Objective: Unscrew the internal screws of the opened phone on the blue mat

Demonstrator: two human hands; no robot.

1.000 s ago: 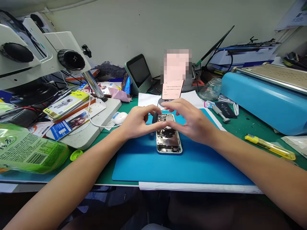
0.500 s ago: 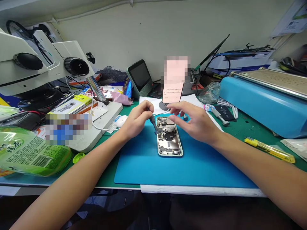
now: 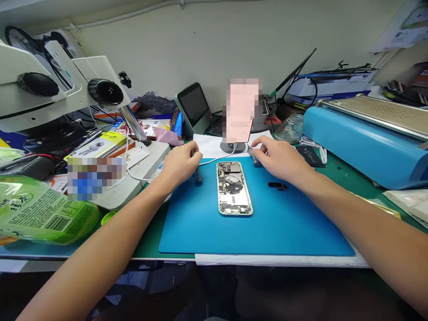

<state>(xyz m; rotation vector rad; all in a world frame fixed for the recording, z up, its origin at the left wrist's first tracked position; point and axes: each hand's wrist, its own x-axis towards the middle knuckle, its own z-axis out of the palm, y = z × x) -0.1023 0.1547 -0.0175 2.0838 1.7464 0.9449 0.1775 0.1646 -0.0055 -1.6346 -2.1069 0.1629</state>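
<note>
An opened phone (image 3: 235, 189) with its inner parts showing lies on the blue mat (image 3: 254, 236). To its left, my left hand (image 3: 182, 162) is closed around a dark screwdriver (image 3: 198, 173), whose lower end points down at the mat. My right hand (image 3: 276, 156), fingers curled, is at a grey screwdriver (image 3: 253, 157) beyond the phone's upper right; thumb and fingers are at its near side. A small black part (image 3: 277, 186) lies on the mat below my right hand.
Behind the mat a lit phone stands on a round stand (image 3: 225, 147) with a white cable. A microscope (image 3: 107, 91) and green bottle (image 3: 50, 214) are on the left. A glass jar (image 3: 290, 128) and blue machine (image 3: 364, 147) are on the right.
My left hand has moved left with its screwdriver, off the opened phone. My right hand has moved right, away from above the phone, to the grey screwdriver. The small black part now shows.
</note>
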